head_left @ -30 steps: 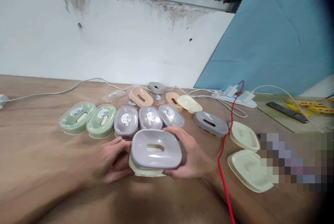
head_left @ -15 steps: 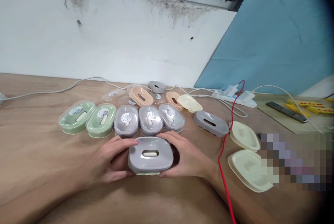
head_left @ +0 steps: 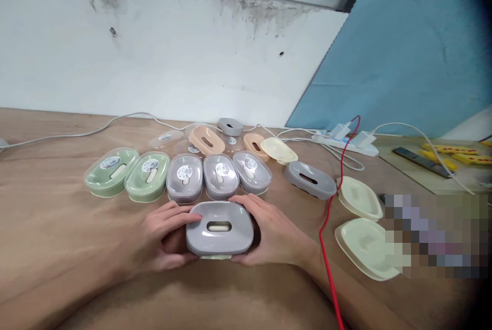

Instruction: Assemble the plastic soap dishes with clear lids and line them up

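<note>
Here, the left hand [head_left: 159, 231] and right hand [head_left: 273, 232] flank the gray dish [head_left: 220, 213], grasping its ends, thumbs low.

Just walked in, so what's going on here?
A person's left hand and right hand hold a gray slotted cover between them, with a cream piece showing underneath. Just beyond stand two green boxes and three gray boxes with clear, stickered lids. Another gray cover and two cream trays lie to the right.

Scuffed white wall [head_left: 172, 63], blue sheet [head_left: 407, 53], white power strip [head_left: 369, 151] with plugged-in chargers [head_left: 364, 140], red cable [head_left: 329, 274], dark flat bar [head_left: 418, 160] near yellow pieces [head_left: 474, 159].
</note>
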{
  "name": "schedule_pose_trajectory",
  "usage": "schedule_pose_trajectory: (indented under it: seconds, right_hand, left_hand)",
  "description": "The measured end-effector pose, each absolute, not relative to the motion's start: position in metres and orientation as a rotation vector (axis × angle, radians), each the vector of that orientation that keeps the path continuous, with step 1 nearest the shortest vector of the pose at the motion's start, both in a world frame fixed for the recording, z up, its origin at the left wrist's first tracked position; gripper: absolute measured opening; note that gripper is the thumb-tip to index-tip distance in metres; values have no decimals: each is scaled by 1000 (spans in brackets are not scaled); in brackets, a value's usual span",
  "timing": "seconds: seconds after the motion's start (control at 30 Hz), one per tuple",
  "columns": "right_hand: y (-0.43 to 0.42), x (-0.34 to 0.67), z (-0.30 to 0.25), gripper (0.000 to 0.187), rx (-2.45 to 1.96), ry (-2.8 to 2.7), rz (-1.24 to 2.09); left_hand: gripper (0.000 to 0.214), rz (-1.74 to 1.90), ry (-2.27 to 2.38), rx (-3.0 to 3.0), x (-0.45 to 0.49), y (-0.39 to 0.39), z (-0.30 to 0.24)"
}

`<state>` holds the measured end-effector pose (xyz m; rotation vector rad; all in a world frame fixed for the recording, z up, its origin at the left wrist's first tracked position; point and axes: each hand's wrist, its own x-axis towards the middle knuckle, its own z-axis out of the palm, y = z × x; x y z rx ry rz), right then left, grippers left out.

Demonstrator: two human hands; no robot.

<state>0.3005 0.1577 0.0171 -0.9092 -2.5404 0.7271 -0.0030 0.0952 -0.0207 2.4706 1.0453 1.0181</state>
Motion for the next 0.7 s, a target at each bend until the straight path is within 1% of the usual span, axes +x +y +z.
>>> schedule_pose_trajectory:
  seconds: [0.43, 0.57, 0.7]
  right_hand:
    - [158, 299, 19, 93, -974, -2582, 755]
    - [157, 298, 19, 92, -965, -2595, 745]
    - [157, 301, 20, 95, -918, -2625, 733]
  left_hand:
    - [64, 998, 1035, 2469, -2, 95, -15]
    - [65, 1087, 1023, 2524, 3, 93, -15]
    - [66, 1076, 1025, 2527, 3, 93, -16]
